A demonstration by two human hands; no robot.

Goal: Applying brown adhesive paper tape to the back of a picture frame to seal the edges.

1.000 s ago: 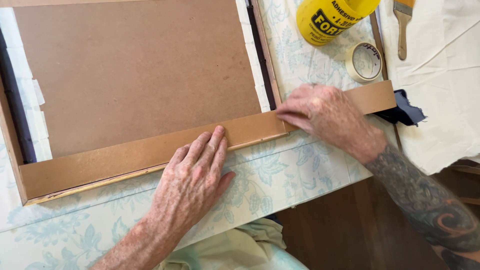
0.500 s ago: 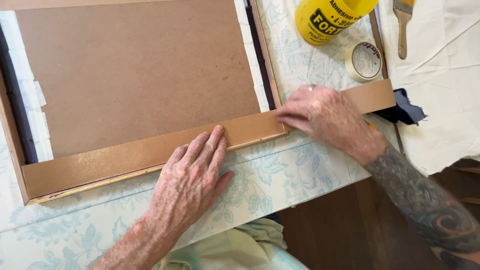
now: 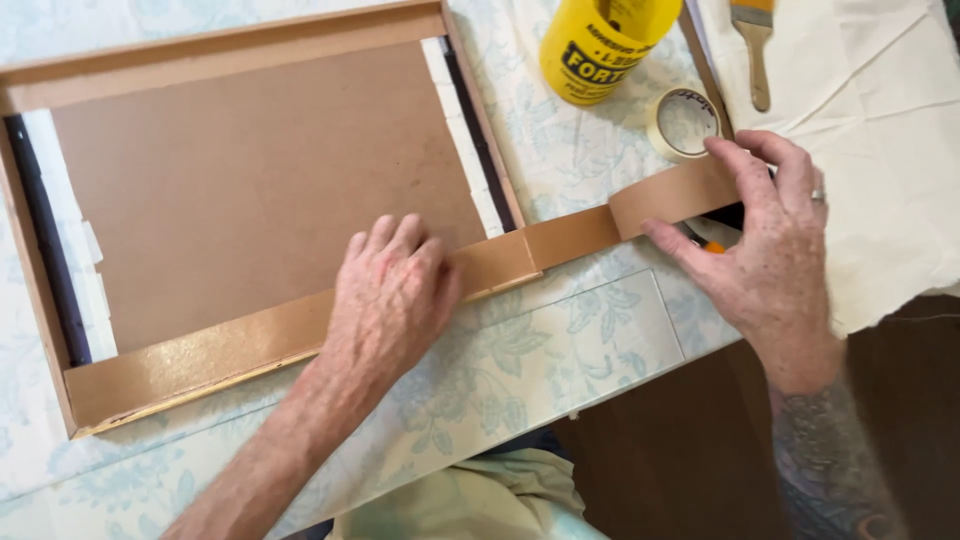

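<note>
A picture frame lies face down, its brown backing board (image 3: 260, 180) showing. A strip of brown paper tape (image 3: 200, 350) runs along the frame's near edge and past the right corner. My left hand (image 3: 395, 290) lies flat on the tape near that corner, pressing it down. My right hand (image 3: 770, 240) pinches the loose end of the tape (image 3: 670, 195) beyond the frame, thumb under and fingers on top, lifted off the table.
A yellow tub (image 3: 600, 45) stands at the back. Beside it lies a roll of tape (image 3: 683, 122). A paintbrush (image 3: 755, 50) rests on a white cloth (image 3: 880, 150) at the right. The flowered tablecloth (image 3: 560, 350) ends at the near table edge.
My right hand slid right off the frame corner along the tape and now holds its free end. The view shifted, so the frame sits more to the left. The left hand stayed pressed.
</note>
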